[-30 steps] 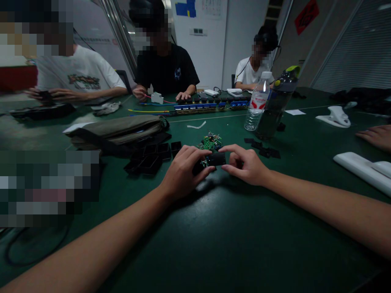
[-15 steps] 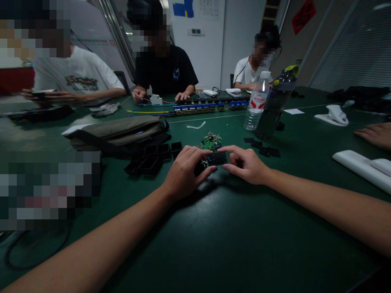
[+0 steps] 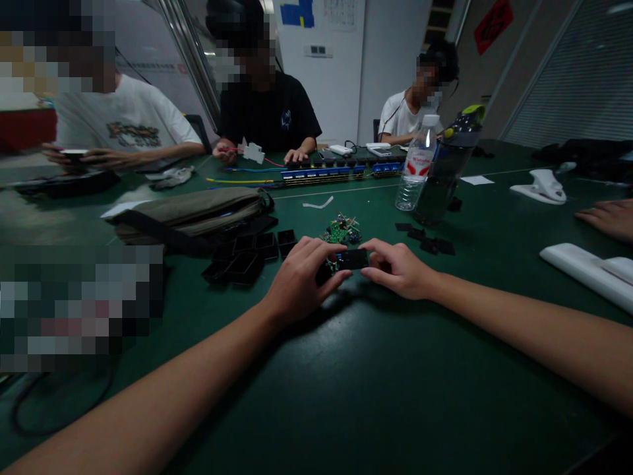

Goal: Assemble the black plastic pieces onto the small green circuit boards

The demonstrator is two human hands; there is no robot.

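Note:
My left hand [image 3: 301,280] is closed around the left end of a small black plastic case [image 3: 355,259], thumb below and fingers above. Small blue and metallic parts show at the case's left side, partly hidden by my fingers. At the right end of the case, my right hand [image 3: 403,272] pinches with thumb and index finger. Just behind lies a heap of small green circuit boards [image 3: 341,229] with components and wire leads. Several open black plastic boxes [image 3: 242,260] sit left of my left hand. Flat black pieces [image 3: 430,244] are scattered beyond my right hand.
A grey-green bag [image 3: 192,214] lies at left. Behind the flat pieces stand a clear water bottle [image 3: 414,168] and a dark drinking bottle [image 3: 448,171]. White devices [image 3: 588,267] rest at right. Co-workers sit opposite, near a blue-and-black terminal strip [image 3: 324,173]; another person's hand [image 3: 608,219] is at right.
My right index finger has drawn back from the top of the case to its right end. The case has turned slightly. Across the table, a co-worker's white piece has tilted and risen a little.

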